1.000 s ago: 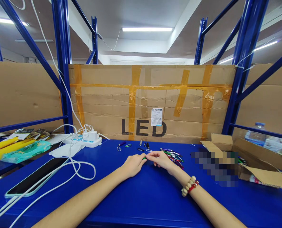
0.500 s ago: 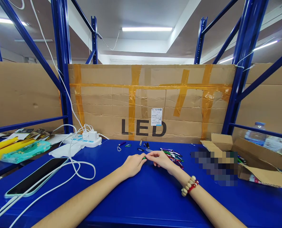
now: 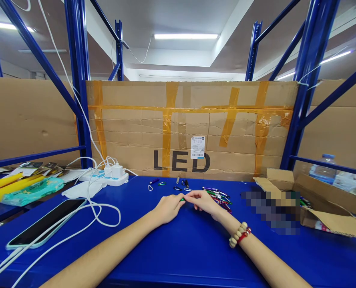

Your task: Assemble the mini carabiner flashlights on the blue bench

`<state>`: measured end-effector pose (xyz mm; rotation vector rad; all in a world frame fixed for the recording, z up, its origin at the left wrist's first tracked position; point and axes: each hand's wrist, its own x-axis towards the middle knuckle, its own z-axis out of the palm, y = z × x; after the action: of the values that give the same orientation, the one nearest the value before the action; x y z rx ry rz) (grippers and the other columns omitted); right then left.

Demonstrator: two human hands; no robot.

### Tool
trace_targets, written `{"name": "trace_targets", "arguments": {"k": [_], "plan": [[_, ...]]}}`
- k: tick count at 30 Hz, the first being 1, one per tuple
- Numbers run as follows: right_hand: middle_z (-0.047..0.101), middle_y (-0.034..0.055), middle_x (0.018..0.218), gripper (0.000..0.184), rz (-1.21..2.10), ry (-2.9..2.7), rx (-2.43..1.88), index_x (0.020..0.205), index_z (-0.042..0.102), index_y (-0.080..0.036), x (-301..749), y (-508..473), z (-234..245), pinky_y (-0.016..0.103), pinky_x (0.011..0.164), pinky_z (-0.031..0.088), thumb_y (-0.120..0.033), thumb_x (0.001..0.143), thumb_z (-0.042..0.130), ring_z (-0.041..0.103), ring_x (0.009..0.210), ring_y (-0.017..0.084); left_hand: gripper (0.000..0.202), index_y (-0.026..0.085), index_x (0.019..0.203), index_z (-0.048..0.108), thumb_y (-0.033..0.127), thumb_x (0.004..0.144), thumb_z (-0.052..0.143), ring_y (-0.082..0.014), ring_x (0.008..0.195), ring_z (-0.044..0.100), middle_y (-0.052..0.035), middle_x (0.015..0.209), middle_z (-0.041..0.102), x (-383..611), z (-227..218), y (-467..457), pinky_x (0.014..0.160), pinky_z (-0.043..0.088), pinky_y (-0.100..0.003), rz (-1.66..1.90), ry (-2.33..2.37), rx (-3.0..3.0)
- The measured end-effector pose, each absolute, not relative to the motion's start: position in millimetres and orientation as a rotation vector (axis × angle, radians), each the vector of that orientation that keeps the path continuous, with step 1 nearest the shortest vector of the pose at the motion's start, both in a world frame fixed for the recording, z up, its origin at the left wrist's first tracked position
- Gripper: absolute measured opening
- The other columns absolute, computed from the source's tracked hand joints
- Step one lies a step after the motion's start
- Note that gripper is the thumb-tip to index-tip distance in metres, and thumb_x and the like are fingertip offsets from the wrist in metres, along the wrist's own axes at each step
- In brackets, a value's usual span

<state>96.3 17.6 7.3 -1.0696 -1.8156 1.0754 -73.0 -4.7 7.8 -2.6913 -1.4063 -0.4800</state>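
My left hand (image 3: 167, 209) and my right hand (image 3: 204, 201) rest on the blue table (image 3: 184, 244), fingertips meeting over a small green item (image 3: 182, 199), probably a carabiner or pen-like piece. Both hands pinch it from either side. Just behind my right hand lies a pile of coloured clips (image 3: 218, 196) in green, red and purple. A few loose small clips (image 3: 158, 183) lie farther back near the cardboard wall. A beaded bracelet (image 3: 239, 235) sits on my right wrist.
A phone (image 3: 45, 223) with white cables (image 3: 101, 214) lies at left, behind it a white power strip (image 3: 105, 177). An open cardboard box (image 3: 316, 204) and a water bottle (image 3: 323, 170) stand at right. A taped cardboard wall (image 3: 180, 128) closes the back.
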Motion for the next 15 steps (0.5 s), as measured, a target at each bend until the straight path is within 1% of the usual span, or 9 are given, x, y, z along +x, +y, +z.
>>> {"name": "trace_targets", "arguments": {"k": [15], "plan": [[0.050,-0.0015,0.052,0.041,1.076,-1.819,-1.063,0.076,0.065,-0.011,96.6,19.3,5.6,0.014,0.033,0.024,-0.051,0.063,0.066,0.039,0.041,0.007,0.016,0.021,0.101,0.044,0.027,0.093,0.031,-0.0222,0.085,0.058,-0.0047,0.092,0.060,-73.2,8.2,-5.3,0.071,0.044,-0.029,-0.475,-1.420,-2.697]]}}
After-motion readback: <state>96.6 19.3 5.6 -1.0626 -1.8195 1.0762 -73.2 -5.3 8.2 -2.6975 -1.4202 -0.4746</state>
